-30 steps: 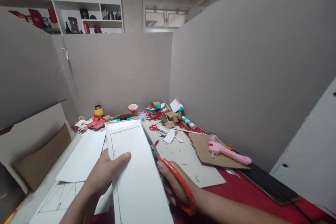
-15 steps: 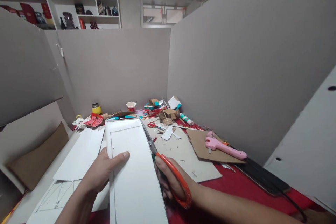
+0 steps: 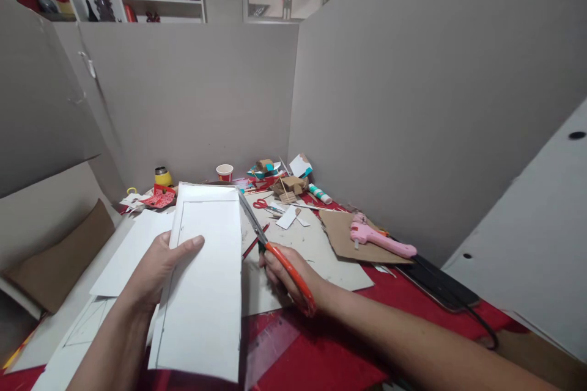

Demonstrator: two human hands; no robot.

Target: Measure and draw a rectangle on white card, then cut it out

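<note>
My left hand point(image 3: 158, 269) pinches the thin, bendy white card point(image 3: 202, 281) by its edge; my right hand point(image 3: 287, 272) grips orange scissors point(image 3: 275, 253), blades apart.

Red-covered table point(image 3: 330, 360) under white sheets point(image 3: 131, 253), grey board point(image 3: 321, 247), brown cardboard point(image 3: 342, 235), clear ruler point(image 3: 268, 348).

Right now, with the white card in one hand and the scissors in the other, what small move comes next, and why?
Probably bring the scissors back to the white card's right edge: the right hand holds them apart from it, and a pencilled line runs inside that edge while the left hand steadies the card.
</note>
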